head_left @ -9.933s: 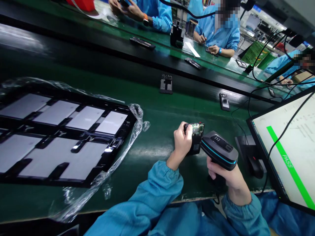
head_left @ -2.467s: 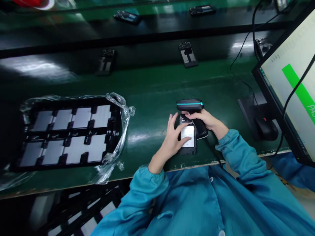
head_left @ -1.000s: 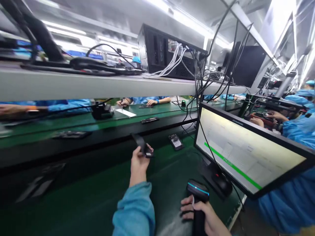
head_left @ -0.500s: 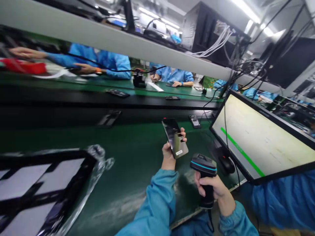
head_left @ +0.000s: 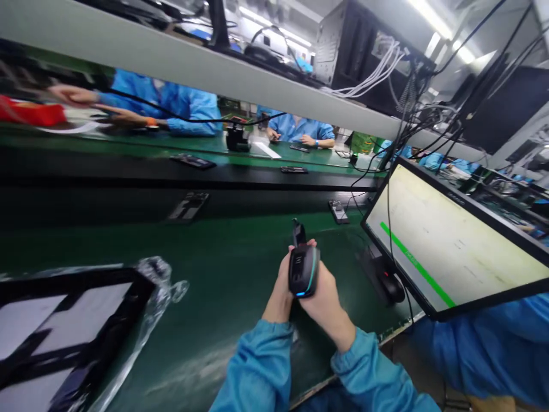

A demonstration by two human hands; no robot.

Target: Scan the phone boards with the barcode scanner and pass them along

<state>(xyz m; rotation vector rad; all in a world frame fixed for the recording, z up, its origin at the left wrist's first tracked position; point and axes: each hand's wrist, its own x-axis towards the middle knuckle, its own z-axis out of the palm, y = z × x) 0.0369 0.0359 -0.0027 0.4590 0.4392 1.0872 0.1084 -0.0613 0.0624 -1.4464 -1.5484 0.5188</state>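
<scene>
My right hand (head_left: 325, 301) is wrapped round a black barcode scanner (head_left: 303, 269) with a teal stripe and a blue light at its rear. Directly beyond the scanner's head, the smartphone (head_left: 299, 232) shows only as a dark, narrow sliver tilted on edge. My left hand (head_left: 279, 293) is closed round the phone, with most of its fingers hidden behind the scanner. Both hands are close together above the green work surface (head_left: 214, 309).
At the right stands a monitor (head_left: 454, 246) with a green bar, a black mouse (head_left: 389, 284) beside it. A plastic-wrapped tray (head_left: 141, 283) lies lower left. Opened phones (head_left: 189, 207) rest on the dark strip. Co-workers in blue (head_left: 189, 106) sit opposite; a shelf beam (head_left: 184, 71) crosses above.
My right hand has brought the scanner left and up to the phone, turning its head away from me. My left hand has tipped the phone from screen-facing to nearly edge-on.
</scene>
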